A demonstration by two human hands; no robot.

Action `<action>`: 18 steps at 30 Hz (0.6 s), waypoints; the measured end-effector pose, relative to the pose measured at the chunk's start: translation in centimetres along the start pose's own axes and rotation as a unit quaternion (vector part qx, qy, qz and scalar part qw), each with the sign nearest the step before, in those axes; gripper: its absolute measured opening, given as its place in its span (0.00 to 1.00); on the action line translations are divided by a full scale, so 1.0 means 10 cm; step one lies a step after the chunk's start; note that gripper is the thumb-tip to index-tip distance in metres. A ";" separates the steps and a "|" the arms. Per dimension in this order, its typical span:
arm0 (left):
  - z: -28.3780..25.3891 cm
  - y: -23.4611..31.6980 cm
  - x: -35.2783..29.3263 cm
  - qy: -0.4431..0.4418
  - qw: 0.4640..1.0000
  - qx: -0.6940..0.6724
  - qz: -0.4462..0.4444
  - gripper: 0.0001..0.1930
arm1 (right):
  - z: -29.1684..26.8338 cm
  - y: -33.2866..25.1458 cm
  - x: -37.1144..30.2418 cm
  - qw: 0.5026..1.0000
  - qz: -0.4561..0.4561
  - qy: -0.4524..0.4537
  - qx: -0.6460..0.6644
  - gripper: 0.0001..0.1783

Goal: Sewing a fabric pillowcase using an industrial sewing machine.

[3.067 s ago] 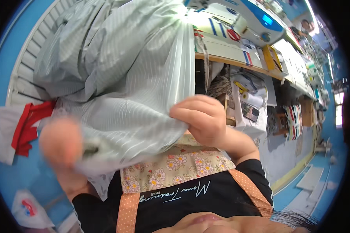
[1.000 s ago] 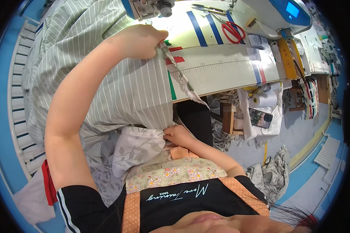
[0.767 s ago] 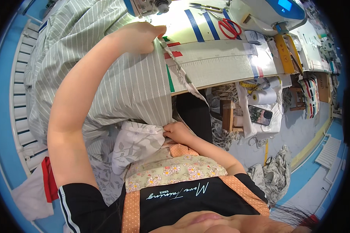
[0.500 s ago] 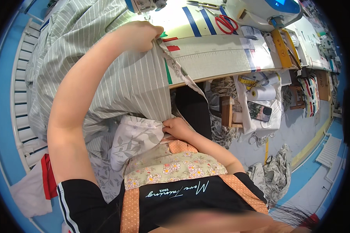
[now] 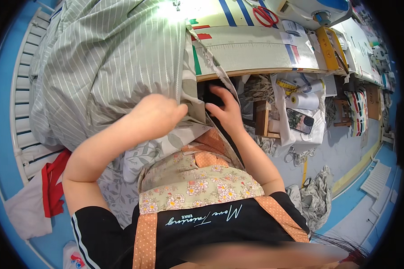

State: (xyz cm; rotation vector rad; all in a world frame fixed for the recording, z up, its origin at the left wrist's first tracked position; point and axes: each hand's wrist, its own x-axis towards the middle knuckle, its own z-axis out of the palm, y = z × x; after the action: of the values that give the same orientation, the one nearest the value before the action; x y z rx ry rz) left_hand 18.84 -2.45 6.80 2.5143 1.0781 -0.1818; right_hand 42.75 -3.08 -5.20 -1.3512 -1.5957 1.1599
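Note:
Grey fabric with white stripes (image 5: 107,67) spreads over the left of the sewing table and hangs off its front edge. My left hand (image 5: 159,114) is closed on this fabric by its right-hand edge, below the table's front. A narrow strip of pale cloth (image 5: 215,67) runs down beside that edge. My right hand (image 5: 227,110) is next to the strip, thumb and fingers apart, with nothing seen in its grasp. White cloth with grey leaves (image 5: 152,150) lies over my lap, under the striped fabric. A bright light glares on the sewing needle area (image 5: 177,6) at the top.
Red-handled scissors (image 5: 265,16) lie on the table (image 5: 251,58) near the white machine (image 5: 316,9). Below hangs a white cloth holder with a thread cone (image 5: 304,100), a phone (image 5: 300,121) and a yellow tape measure (image 5: 286,85). A white radiator (image 5: 29,94) stands at left.
My left hand has come down from near the needle to below the table edge. My right hand has let go of the cloth at my lap and moved up and right, its fingers opening.

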 end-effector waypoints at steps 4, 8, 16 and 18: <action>0.32 0.16 -0.11 0.046 0.999 0.007 0.018 0.06 | 0.24 -0.11 0.07 0.994 0.032 -0.103 0.037 0.26; 0.38 0.15 -0.51 0.069 0.997 0.004 0.023 0.06 | 0.30 -0.22 -0.08 0.955 0.187 -0.231 0.001 0.21; -0.01 -0.83 -1.55 0.122 0.876 0.088 -0.458 0.11 | 0.35 -0.16 -0.49 0.920 0.300 -0.178 0.179 0.13; 0.15 -0.80 -1.36 0.253 0.900 0.041 -0.353 0.12 | 0.46 -0.13 -0.50 0.905 0.327 -0.186 0.201 0.12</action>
State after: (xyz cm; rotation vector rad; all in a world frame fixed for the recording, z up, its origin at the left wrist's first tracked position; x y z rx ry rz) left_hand 3.69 -7.08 6.66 2.1609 2.2064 0.2571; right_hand 38.91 -8.89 -5.36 -1.4767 -1.0405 2.1275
